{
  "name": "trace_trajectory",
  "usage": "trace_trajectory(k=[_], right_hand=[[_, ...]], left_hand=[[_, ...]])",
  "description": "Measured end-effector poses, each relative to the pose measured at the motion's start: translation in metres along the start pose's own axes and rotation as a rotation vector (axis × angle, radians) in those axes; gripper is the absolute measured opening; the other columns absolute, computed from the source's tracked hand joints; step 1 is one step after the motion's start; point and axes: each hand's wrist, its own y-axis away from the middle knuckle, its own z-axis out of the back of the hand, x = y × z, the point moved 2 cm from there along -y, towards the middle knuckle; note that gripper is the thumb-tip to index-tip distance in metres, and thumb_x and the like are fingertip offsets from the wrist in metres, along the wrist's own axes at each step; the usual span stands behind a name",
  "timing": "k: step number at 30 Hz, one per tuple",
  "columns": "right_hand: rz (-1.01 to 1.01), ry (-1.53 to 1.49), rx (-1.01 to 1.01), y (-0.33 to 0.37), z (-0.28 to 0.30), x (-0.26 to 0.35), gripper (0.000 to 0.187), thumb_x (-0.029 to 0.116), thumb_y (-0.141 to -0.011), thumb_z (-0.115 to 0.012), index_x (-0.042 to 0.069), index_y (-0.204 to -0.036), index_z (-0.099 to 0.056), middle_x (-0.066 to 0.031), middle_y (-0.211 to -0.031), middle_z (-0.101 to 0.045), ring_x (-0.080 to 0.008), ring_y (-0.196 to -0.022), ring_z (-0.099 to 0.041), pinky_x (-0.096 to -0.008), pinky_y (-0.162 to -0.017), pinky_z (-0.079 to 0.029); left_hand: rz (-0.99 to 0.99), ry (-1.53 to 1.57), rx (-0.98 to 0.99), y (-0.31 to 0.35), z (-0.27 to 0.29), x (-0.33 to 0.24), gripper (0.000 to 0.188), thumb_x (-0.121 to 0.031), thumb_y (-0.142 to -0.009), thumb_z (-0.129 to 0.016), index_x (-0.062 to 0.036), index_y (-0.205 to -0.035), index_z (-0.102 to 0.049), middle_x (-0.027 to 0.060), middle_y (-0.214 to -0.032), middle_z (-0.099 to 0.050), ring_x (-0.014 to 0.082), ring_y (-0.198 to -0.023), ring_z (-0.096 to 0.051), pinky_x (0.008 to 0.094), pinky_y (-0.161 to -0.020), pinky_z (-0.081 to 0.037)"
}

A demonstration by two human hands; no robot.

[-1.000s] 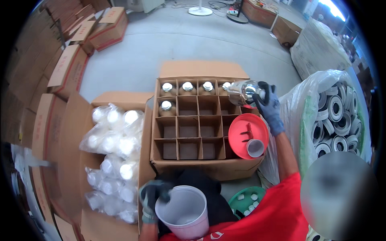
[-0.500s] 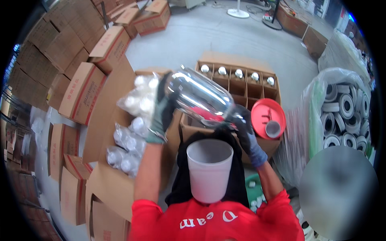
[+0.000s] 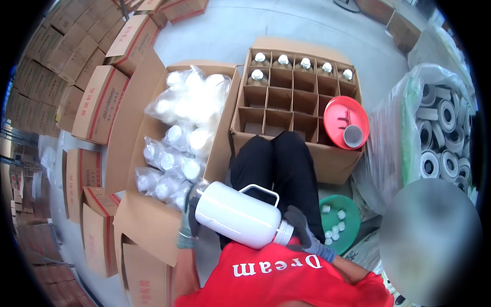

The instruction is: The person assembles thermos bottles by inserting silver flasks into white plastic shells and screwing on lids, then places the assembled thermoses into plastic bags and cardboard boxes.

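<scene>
A white thermos jug [image 3: 235, 215] with a loop handle lies on its side across my lap, its threaded neck toward the right. My left hand [image 3: 193, 207], in a dark and green glove, cups the jug's base end. At the neck, my right hand [image 3: 304, 230], in a grey glove, grips the jug with its fingers partly hidden. Ahead of my knees stands a divided carton [image 3: 255, 111]. Silver glass liners [image 3: 257, 77] with shiny tips fill its far row and one cell of the second row.
On the carton's right corner lies a red round tray [image 3: 335, 115] with a small cup [image 3: 353, 136]. Left is an open box [image 3: 230, 110] of bagged white parts [image 3: 192, 110]. A green basin [image 3: 350, 220] holds white caps. Farther right sits a bag of grey rings [image 3: 445, 117].
Both hands have come down toward my lap. Earlier they held a shiny silver liner above the carton, while a white jug body stood upright between my legs; now they hold the jug sideways.
</scene>
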Motion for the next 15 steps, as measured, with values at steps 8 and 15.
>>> trace_trajectory(k=[8,15], right_hand=[[0.232,-0.143,0.253,-0.146,0.036,0.051,0.095,0.032,-0.073,-0.082,0.001,-0.145,-0.029,-0.0194,-0.145,-0.036,-0.0356,-0.136,-0.034,-0.0445,-0.111,-0.029],[0.228,-0.189,0.235,-0.2,0.063,0.102,0.089,0.03,-0.066,-0.086,0.004,-0.139,-0.042,-0.0134,-0.13,-0.05,-0.0295,-0.121,-0.049,-0.0383,-0.102,-0.039]], left_hand=[[-0.11,-0.374,0.208,0.004,0.017,0.081,0.064,-0.024,-0.079,-0.075,-0.0086,-0.135,-0.048,0.0126,-0.136,-0.052,0.0253,-0.127,-0.048,0.0397,-0.108,-0.036],[-0.407,-0.813,0.488,-0.054,0.005,0.081,0.07,-0.025,-0.078,-0.076,-0.0088,-0.138,-0.044,0.0116,-0.138,-0.049,0.0243,-0.128,-0.044,0.0388,-0.11,-0.033]])
